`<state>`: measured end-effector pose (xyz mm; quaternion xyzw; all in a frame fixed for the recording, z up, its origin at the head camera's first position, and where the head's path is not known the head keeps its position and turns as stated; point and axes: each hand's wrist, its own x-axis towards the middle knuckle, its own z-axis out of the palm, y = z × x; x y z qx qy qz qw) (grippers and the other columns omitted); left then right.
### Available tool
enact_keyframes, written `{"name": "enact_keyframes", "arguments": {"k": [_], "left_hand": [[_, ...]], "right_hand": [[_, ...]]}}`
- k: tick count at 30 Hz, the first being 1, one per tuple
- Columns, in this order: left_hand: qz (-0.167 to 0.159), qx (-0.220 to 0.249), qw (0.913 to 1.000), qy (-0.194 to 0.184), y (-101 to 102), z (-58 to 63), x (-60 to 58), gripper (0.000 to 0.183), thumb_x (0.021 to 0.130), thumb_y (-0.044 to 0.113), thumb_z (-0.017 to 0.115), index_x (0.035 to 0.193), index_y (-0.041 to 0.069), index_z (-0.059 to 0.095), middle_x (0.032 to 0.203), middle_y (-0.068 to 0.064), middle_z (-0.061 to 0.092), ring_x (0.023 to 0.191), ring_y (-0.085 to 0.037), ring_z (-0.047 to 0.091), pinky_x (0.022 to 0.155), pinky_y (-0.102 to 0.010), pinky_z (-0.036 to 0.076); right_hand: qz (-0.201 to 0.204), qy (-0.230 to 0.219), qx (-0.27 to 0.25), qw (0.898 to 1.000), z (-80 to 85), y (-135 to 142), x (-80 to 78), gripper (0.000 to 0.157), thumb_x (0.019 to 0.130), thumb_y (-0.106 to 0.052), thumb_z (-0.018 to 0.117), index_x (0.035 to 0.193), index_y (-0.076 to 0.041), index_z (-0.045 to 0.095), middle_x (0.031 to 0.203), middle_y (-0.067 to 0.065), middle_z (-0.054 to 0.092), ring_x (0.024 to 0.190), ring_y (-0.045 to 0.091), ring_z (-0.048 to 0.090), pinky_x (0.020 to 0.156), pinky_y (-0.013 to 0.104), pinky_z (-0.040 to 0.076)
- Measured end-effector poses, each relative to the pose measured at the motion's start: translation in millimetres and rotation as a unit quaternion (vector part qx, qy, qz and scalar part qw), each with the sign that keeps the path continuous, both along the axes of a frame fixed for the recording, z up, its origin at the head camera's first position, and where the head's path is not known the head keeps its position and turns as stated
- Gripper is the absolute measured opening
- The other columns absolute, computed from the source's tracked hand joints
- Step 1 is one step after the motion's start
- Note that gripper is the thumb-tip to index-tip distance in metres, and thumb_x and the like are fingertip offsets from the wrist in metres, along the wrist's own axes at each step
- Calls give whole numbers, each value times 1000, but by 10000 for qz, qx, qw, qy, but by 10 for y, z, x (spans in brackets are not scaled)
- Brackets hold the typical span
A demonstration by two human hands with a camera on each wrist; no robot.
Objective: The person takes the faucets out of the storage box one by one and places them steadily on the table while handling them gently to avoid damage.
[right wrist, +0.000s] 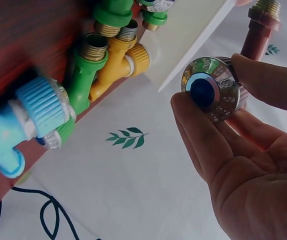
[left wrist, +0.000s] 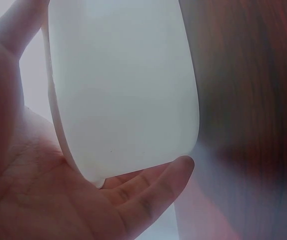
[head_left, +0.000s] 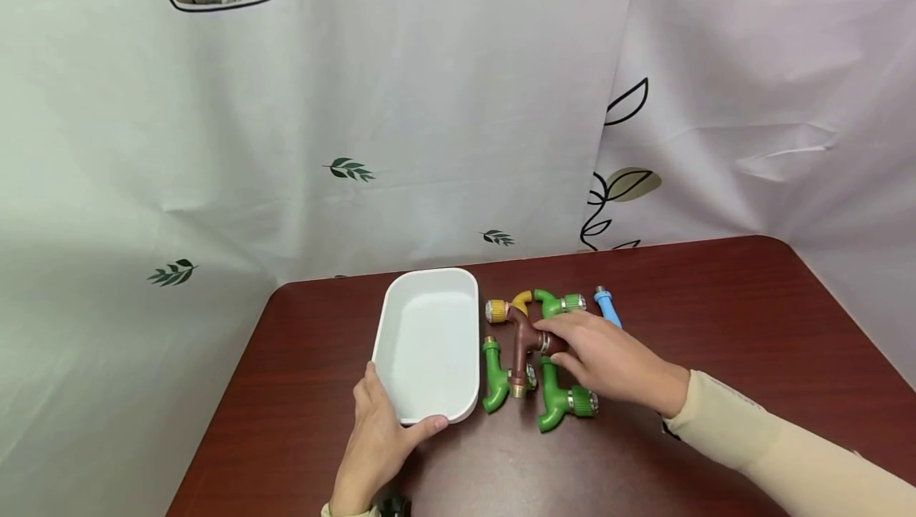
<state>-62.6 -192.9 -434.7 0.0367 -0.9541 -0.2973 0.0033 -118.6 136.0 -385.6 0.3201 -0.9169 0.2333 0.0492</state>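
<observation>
My right hand (head_left: 608, 358) holds a brown water tap (head_left: 525, 342) by its knob, above the other taps. In the right wrist view, thumb and fingers pinch the knob, whose silver face has a blue centre (right wrist: 202, 91). With the left hand (head_left: 379, 433) I grip a white plastic tray (head_left: 429, 342) at its near left corner, the thumb at the near rim. The tray's inside shows bare. Close to its right side lie a yellow tap (head_left: 497, 311) and green taps (head_left: 494, 378), partly hidden behind the brown one.
Another green tap (head_left: 553, 406) lies nearest the front, and one more green tap (head_left: 549, 302) farther back. A blue tap (head_left: 606, 304) is partly covered by the right hand. The dark red table (head_left: 716, 294) ends at a patterned white cloth (head_left: 458, 103).
</observation>
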Motion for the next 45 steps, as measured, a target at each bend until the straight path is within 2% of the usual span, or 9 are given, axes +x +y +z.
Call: {"name": "enact_keyframes", "arguments": {"k": [9,19,31,41,45], "left_hand": [[-3,4,10000,13,-6,-12,1,142,66,63,86,153,-13,4,143,-34,26,131,-47,38,101,-56,41],[30,-24,10000,87,-12,-17,8,141,66,62,87,153,-14,6,143,-35,27,129,-48,40,99,-57,43],[23,-9,9997,226,6,-19,10,139,65,61,87,153,-13,8,140,-35,30,126,-47,43,97,-56,44],[17,8,10000,59,1,-6,6,141,66,62,87,153,-14,5,142,-35,27,129,-47,41,99,-56,43],[17,-2,10000,51,6,1,7,141,66,62,87,153,-13,5,142,-35,27,129,-46,41,99,-55,43]], "right_hand": [[207,201,32,9996,-36,150,88,38,89,-4,75,124,3,66,119,9,68,113,29,63,95,46,50],[321,148,132,9993,-65,324,200,40,87,-1,75,126,0,65,121,9,66,112,28,62,90,47,52],[142,307,306,9990,-109,468,276,38,85,-1,76,121,-2,67,118,5,67,111,25,63,90,44,53],[70,511,292,9982,-194,661,303,43,79,1,80,120,-4,68,115,0,68,102,20,64,83,41,54],[9,420,390,9984,-215,722,316,45,79,1,81,121,-4,69,117,1,68,103,22,64,83,42,54]]}}
